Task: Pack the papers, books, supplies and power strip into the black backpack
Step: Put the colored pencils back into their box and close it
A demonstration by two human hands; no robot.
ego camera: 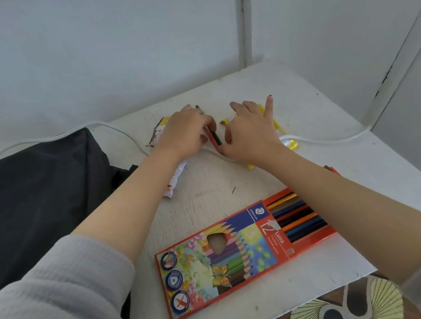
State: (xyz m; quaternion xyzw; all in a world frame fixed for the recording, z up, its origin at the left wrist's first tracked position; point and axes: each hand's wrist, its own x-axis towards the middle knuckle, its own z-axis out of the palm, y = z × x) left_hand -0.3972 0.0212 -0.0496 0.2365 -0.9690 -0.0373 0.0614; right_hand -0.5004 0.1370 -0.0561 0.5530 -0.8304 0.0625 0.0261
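Note:
The black backpack (pixel 27 197) lies flat on the left of the white table (pixel 323 117). An orange coloured-pencil box (pixel 235 256) lies open at the front, with several pencils (pixel 298 217) sticking out of its right end. My left hand (pixel 185 133) grips a few loose pencils (pixel 213 136), one red and one dark. My right hand (pixel 249 132) touches the lower ends of those pencils, its index finger and thumb spread. A white power cable (pixel 327 140) runs across the table beneath both hands.
Yellow packets (pixel 289 142) lie under and beside my right hand. A white and brown wrapper (pixel 176 179) lies under my left forearm. White walls close the back and right side. A patterned floor (pixel 343 310) shows below the table's front edge.

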